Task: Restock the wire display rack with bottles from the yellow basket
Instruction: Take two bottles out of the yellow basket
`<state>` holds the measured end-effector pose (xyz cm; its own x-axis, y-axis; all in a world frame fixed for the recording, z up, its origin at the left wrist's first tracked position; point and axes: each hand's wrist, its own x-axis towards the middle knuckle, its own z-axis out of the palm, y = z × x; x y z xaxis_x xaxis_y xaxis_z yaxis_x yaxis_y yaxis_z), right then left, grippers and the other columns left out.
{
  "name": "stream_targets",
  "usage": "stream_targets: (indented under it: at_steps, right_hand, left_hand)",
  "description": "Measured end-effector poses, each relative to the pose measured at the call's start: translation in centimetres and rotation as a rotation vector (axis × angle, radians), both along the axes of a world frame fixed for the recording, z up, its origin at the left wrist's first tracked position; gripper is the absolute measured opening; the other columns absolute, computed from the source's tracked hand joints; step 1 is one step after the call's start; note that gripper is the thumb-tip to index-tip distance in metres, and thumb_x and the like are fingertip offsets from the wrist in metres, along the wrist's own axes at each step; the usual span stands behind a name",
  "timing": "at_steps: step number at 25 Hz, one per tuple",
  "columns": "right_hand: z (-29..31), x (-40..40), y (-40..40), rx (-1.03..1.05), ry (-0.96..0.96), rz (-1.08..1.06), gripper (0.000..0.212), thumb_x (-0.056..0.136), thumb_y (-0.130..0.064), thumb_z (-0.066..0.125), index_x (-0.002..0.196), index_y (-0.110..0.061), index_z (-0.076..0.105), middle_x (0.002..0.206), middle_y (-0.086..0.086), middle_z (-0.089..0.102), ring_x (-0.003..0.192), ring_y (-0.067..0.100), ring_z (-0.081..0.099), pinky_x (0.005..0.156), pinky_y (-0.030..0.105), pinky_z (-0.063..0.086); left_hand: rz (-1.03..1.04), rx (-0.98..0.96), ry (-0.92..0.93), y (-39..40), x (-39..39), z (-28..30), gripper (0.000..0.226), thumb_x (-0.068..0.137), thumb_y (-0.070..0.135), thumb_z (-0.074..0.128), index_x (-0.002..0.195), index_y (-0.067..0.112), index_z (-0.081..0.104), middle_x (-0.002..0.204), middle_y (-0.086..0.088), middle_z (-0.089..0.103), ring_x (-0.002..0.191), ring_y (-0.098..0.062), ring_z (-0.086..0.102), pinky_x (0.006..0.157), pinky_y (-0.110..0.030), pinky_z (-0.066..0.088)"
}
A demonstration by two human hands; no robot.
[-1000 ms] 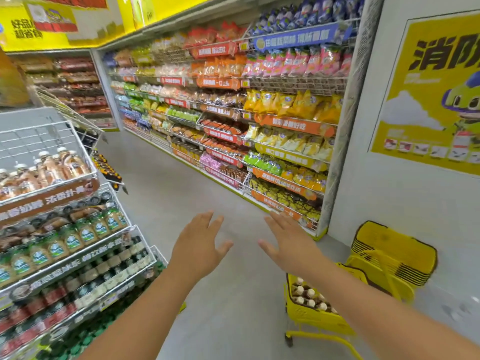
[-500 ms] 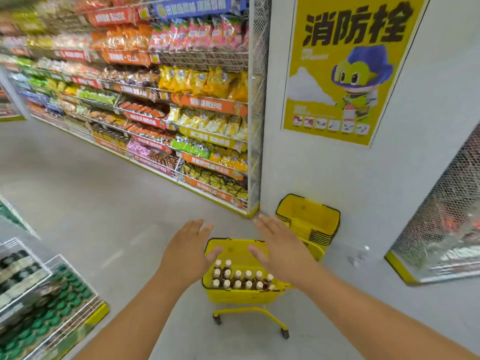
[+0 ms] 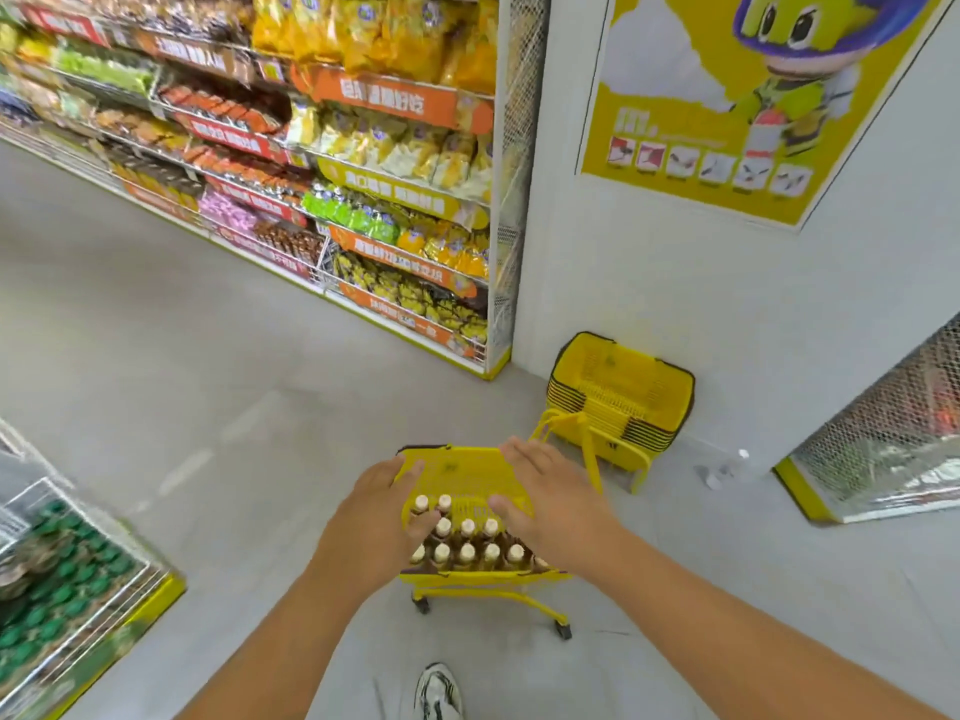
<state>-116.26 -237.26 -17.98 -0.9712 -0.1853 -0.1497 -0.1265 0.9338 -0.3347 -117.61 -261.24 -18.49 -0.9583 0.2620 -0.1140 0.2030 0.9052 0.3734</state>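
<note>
Over the basket: both hands poised above the bottles [image 3: 466,538], apparently to pick them up.
Yellow basket [image 3: 457,467]: on a wheeled stand, straight ahead on the floor.
Left hand [image 3: 382,517]: fingers released, spread, grasping nothing, thumb at the caps.
Right hand [image 3: 550,498]: fingers likewise loose, over the right rim.
Wire display rack [image 3: 78,574]: low left, well apart.
Spare baskets [image 3: 621,392]: stacked by the wall.

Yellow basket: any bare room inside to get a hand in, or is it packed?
The far half of the yellow basket is bare mesh, bordered by the far rim and the first row of white-capped bottles. The near half is crowded with bottles cap to cap. The left hand and right hand hover over the two sides; the gap between them stays over the caps.
</note>
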Motion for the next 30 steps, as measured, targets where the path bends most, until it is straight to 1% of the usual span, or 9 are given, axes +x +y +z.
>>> stream_targets:
  at_steps: [2, 5, 7, 9, 13, 16, 21, 25, 30]
  right_hand:
    - [-1.9, -3.3, -0.8, -0.022, -0.045, -0.033, 0.124, 0.067, -0.09, -0.018, 0.164, -0.021, 0.018, 0.171, -0.001, 0.017, 0.158, 0.018, 0.012, 0.127, 0.034, 0.014]
    - [-4.8, -8.4, -2.5, -0.074, -0.137, -0.081, 0.082, 0.097, -0.07, 0.027, 0.163, -0.022, 0.022, 0.17, -0.003, 0.02, 0.157, 0.014, 0.015, 0.127, 0.033, 0.018]
    - [-7.9, -11.2, -3.0, -0.082, -0.165, -0.073, 0.071, 0.104, -0.054, 0.043, 0.163, -0.02, 0.023, 0.169, -0.002, 0.022, 0.156, 0.014, 0.016, 0.125, 0.031, 0.019]
    - [-11.7, -13.8, -3.1, -0.094, -0.194, -0.071, 0.069, 0.105, -0.05, 0.046, 0.162, -0.02, 0.023, 0.169, -0.002, 0.022, 0.156, 0.014, 0.016, 0.123, 0.027, 0.017]
    - [-22.6, -18.9, -2.8, -0.106, -0.292, -0.051, 0.069, 0.105, -0.049, 0.046, 0.163, -0.019, 0.023, 0.17, 0.001, 0.023, 0.156, 0.016, 0.016, 0.123, 0.03, 0.017]
    - [-30.8, -21.2, -2.8, -0.131, -0.354, -0.059, 0.069, 0.105, -0.05, 0.048, 0.162, -0.018, 0.025, 0.169, 0.003, 0.026, 0.155, 0.019, 0.019, 0.123, 0.032, 0.02]
    - [-41.3, -22.8, -3.3, -0.173, -0.443, -0.067, 0.067, 0.105, -0.051, 0.044, 0.162, -0.02, 0.026, 0.169, 0.002, 0.026, 0.155, 0.019, 0.019, 0.122, 0.035, 0.023]
    - [-47.3, -23.6, -4.1, -0.234, -0.513, -0.053, 0.07, 0.105, -0.054, 0.042, 0.162, -0.018, 0.024, 0.169, 0.003, 0.024, 0.156, 0.022, 0.019, 0.123, 0.041, 0.024]
    - [-51.7, -24.3, -5.4, -0.311, -0.515, -0.081, 0.066, 0.104, -0.05, 0.05, 0.159, -0.018, 0.032, 0.165, 0.003, 0.034, 0.152, 0.023, 0.029, 0.119, 0.035, 0.027]
  left_hand:
    - [0.006, 0.015, -0.025, -1.1, -4.0, -2.1, 0.101, 0.073, 0.076, 0.017, 0.158, 0.024, 0.033, 0.165, -0.001, 0.028, 0.152, -0.02, 0.022, 0.117, -0.036, 0.031]
    - [0.018, 0.028, -0.064, -2.2, -9.7, -6.7, 0.104, 0.071, 0.077, 0.011, 0.157, 0.023, 0.034, 0.163, -0.002, 0.031, 0.151, -0.021, 0.026, 0.116, -0.035, 0.032]
    - [0.011, 0.041, -0.111, -2.4, -12.6, -10.3, 0.088, 0.085, 0.073, 0.027, 0.157, 0.024, 0.033, 0.164, -0.001, 0.03, 0.152, -0.02, 0.024, 0.117, -0.034, 0.031]
    - [0.02, 0.041, -0.178, -2.4, -15.0, -14.8, 0.07, 0.098, 0.057, 0.048, 0.158, 0.027, 0.029, 0.166, 0.003, 0.024, 0.153, -0.017, 0.018, 0.119, -0.034, 0.029]
    - [0.085, 0.104, -0.289, -1.9, -18.8, -25.1, 0.068, 0.096, 0.043, 0.062, 0.156, 0.025, 0.034, 0.164, 0.001, 0.029, 0.152, -0.018, 0.021, 0.121, -0.037, 0.027]
    - [0.098, 0.112, -0.356, -1.1, -20.5, -32.3, 0.07, 0.095, 0.042, 0.065, 0.156, 0.024, 0.035, 0.163, -0.001, 0.032, 0.151, -0.02, 0.024, 0.121, -0.04, 0.027]
    - [0.217, 0.167, -0.423, 0.7, -22.3, -40.7, 0.064, 0.098, 0.033, 0.063, 0.156, 0.022, 0.036, 0.161, -0.002, 0.036, 0.148, -0.019, 0.032, 0.115, -0.024, 0.023]
    - [0.267, 0.147, -0.465, 1.0, -22.8, -45.7, 0.065, 0.098, 0.033, 0.064, 0.156, 0.024, 0.035, 0.16, -0.002, 0.037, 0.146, -0.019, 0.035, 0.114, -0.028, 0.029]
    - [0.355, 0.162, -0.499, 1.3, -23.4, -50.0, 0.067, 0.096, 0.028, 0.068, 0.155, 0.021, 0.037, 0.158, -0.004, 0.041, 0.142, -0.02, 0.04, 0.108, -0.024, 0.029]
